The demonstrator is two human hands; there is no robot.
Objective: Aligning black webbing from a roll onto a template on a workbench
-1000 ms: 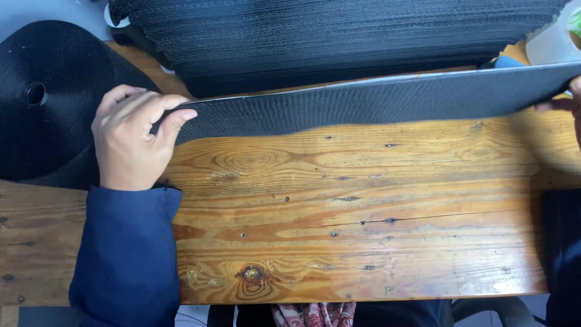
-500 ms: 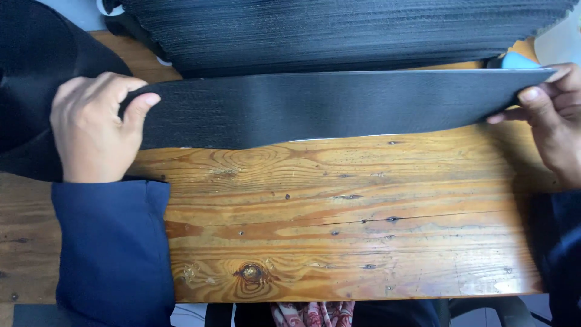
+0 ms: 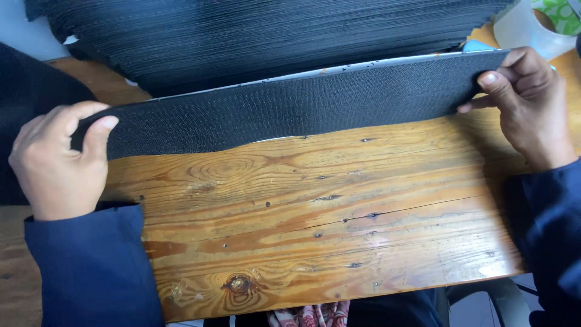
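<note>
While the left hand pinches one end of the black woven strip and the right hand grips the other, even tension should keep it flat above the knotty, varnished wooden board. Behind it lies a ribbed stack of similar dark strips.

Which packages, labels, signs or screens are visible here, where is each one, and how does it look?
No labels, signs or screens are in view.
Tape roll: top right corner, behind the right hand; a round, clear roll, green and white patterned inside, partly cut off by the frame.
</note>
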